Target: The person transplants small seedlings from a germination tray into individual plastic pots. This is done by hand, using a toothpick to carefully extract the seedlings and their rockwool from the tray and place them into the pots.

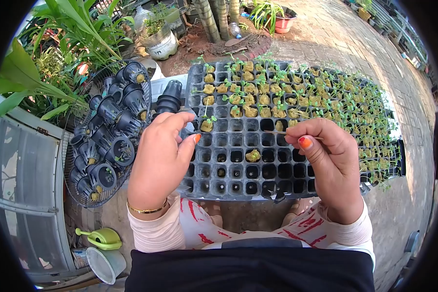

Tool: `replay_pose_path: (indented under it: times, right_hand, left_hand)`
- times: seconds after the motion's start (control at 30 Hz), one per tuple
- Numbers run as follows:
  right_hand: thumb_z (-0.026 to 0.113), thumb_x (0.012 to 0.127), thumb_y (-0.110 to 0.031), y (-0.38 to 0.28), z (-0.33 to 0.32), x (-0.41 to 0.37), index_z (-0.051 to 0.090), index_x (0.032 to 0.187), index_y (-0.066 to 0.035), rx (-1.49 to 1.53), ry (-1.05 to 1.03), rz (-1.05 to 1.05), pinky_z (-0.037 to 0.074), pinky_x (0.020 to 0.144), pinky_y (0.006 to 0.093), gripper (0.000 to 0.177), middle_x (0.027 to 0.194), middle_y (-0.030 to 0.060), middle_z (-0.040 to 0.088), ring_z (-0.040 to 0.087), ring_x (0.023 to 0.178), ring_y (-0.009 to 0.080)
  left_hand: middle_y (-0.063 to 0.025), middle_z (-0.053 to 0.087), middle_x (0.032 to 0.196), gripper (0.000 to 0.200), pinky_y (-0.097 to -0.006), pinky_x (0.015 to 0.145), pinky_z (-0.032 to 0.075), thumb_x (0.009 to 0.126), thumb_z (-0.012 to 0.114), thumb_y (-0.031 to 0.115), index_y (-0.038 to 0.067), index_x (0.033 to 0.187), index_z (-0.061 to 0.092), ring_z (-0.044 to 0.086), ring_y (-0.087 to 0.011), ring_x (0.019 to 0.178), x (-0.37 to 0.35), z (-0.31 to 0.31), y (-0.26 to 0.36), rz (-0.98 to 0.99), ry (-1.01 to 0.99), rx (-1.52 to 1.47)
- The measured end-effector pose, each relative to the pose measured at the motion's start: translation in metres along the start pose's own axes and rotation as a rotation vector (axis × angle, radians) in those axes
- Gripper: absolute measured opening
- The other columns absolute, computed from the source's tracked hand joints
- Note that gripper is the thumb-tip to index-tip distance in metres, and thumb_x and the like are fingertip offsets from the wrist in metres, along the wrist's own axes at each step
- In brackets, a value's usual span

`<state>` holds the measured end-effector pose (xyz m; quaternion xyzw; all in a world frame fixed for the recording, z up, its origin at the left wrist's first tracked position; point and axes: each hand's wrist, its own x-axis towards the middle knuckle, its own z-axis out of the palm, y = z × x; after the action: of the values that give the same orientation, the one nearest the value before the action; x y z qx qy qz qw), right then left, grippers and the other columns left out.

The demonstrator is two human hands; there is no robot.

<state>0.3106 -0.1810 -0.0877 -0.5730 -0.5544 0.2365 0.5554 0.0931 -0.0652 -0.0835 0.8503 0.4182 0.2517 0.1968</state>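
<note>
A black seedling tray (pixel 236 186) lies across my lap, with small green seedlings in brownish plugs in many cells. Over its left edge, my left hand (pixel 163 155) has its thumb and forefinger curved and apart. A greyish patch shows between them that I cannot make out. Close to those fingers is a seedling plug (pixel 206 126) with green leaves. My right hand (pixel 331 158) pinches a thin stick (pixel 276 132), which points left over the cells. One loose plug (pixel 252 155) sits in the nearer rows. Behind my left hand leans a stack of black pots (pixel 169 97).
On the left, a black wire basket (pixel 90 204) holds several black slotted pots (pixel 104 131). Below it on the floor are a green watering can (pixel 102 238) and a pale bucket (pixel 106 265). Plants and a white planter (pixel 161 47) stand beyond the tray.
</note>
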Motion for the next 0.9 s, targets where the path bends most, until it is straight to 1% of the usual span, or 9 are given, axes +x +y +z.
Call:
replay_pose_path:
  times: [0.13,0.27,0.4,0.5,0.73,0.8,0.83,0.9]
  right_hand:
    - [0.055,0.085,0.0,-0.002,0.0,0.0,0.062,0.091,0.001,0.039,0.015,0.032,0.044,0.066,0.0254,0.009,0.075,0.0071,0.06,0.055,0.071,0.014]
    - [0.055,0.086,0.001,0.001,-0.001,0.0,0.062,0.091,0.002,0.025,-0.004,0.018,0.043,0.066,0.025,0.01,0.076,0.0071,0.06,0.055,0.071,0.0134]
    - [0.054,0.087,0.0,0.0,0.0,-0.001,0.062,0.092,0.002,0.053,-0.028,0.075,0.044,0.069,0.0239,0.01,0.078,0.0064,0.061,0.056,0.074,0.0122]
    - [0.054,0.087,0.0,-0.001,0.001,-0.001,0.062,0.093,0.002,0.071,-0.032,0.1,0.045,0.071,0.0236,0.01,0.08,0.006,0.062,0.057,0.077,0.0116]
    - [0.053,0.089,-0.001,-0.008,-0.001,-0.002,0.062,0.094,0.003,0.111,-0.008,0.084,0.046,0.073,0.023,0.011,0.084,0.0067,0.062,0.058,0.08,0.0107]
    - [0.053,0.089,-0.001,-0.011,-0.005,-0.002,0.062,0.094,0.003,0.111,0.009,0.045,0.046,0.073,0.0228,0.011,0.085,0.0065,0.063,0.058,0.08,0.0107]
    - [0.053,0.089,-0.002,-0.012,-0.007,-0.002,0.062,0.093,0.004,0.113,0.027,0.011,0.046,0.074,0.0225,0.011,0.085,0.0064,0.063,0.058,0.081,0.0106]
    - [0.054,0.089,-0.002,-0.015,-0.015,-0.002,0.062,0.093,0.004,0.114,0.063,-0.02,0.046,0.074,0.0223,0.011,0.086,0.0064,0.063,0.058,0.081,0.0105]
  left_hand:
    - [-0.0126,0.059,0.086,0.032,-0.0269,0.06,0.043,0.071,0.06,0.001,-0.005,0.103,0.06,0.05,-0.0167,0.063,0.002,0.001,-0.003,-0.014,-0.016,0.002]
    - [-0.0139,0.06,0.088,0.03,-0.027,0.063,0.044,0.073,0.058,-0.001,-0.004,0.103,0.06,0.054,-0.0178,0.066,0.004,0.003,-0.008,0.002,0.014,0.014]
    - [-0.0146,0.06,0.09,0.028,-0.0273,0.064,0.046,0.076,0.055,-0.002,-0.005,0.103,0.059,0.058,-0.0183,0.069,0.007,0.007,-0.013,0.001,0.021,0.011]
    - [-0.0149,0.06,0.09,0.027,-0.0271,0.063,0.046,0.077,0.055,-0.002,-0.005,0.103,0.059,0.058,-0.0177,0.069,0.007,0.01,-0.016,0.002,0.017,-0.008]
    - [-0.0148,0.06,0.092,0.027,-0.027,0.064,0.046,0.077,0.055,-0.002,-0.004,0.102,0.06,0.058,-0.0171,0.069,0.003,0.006,-0.014,0.016,0.027,-0.005]
    - [-0.0127,0.061,0.089,0.027,-0.0252,0.062,0.045,0.076,0.055,-0.002,-0.004,0.102,0.061,0.055,-0.0142,0.066,0.001,0.004,-0.01,0.059,0.063,-0.042]
    - [-0.0127,0.061,0.089,0.027,-0.0252,0.062,0.045,0.076,0.055,-0.002,-0.004,0.102,0.061,0.055,-0.0142,0.066,0.0,0.003,-0.007,0.061,0.062,-0.041]
    - [-0.0099,0.06,0.085,0.027,-0.0232,0.059,0.042,0.076,0.055,-0.002,-0.003,0.102,0.062,0.05,-0.0105,0.062,-0.003,0.001,0.0,0.05,0.036,-0.122]
